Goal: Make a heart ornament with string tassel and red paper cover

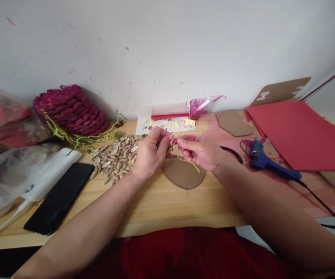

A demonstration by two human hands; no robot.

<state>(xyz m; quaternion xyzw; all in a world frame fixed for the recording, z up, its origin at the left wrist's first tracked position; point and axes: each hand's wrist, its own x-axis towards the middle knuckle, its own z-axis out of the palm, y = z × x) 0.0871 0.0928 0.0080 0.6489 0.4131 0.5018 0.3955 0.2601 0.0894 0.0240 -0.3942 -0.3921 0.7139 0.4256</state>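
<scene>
My left hand [151,151] and my right hand [201,151] meet above the wooden table [161,205], fingertips pinched together on a thin yellow-green string [188,161]. The string's loose ends trail down under my right hand. Just below both hands lies a rounded brown cardboard piece [183,174] with a dark red edge. A heap of pale seed shells [116,157] sits directly left of my left hand.
A magenta shell-covered dome with green strands [71,110] stands at the back left. A black phone [59,197] and white case lie front left. A blue glue gun [268,162] with its cord, red paper sheets [298,133], a pink cup [195,108] and a sticker sheet are to the right and back.
</scene>
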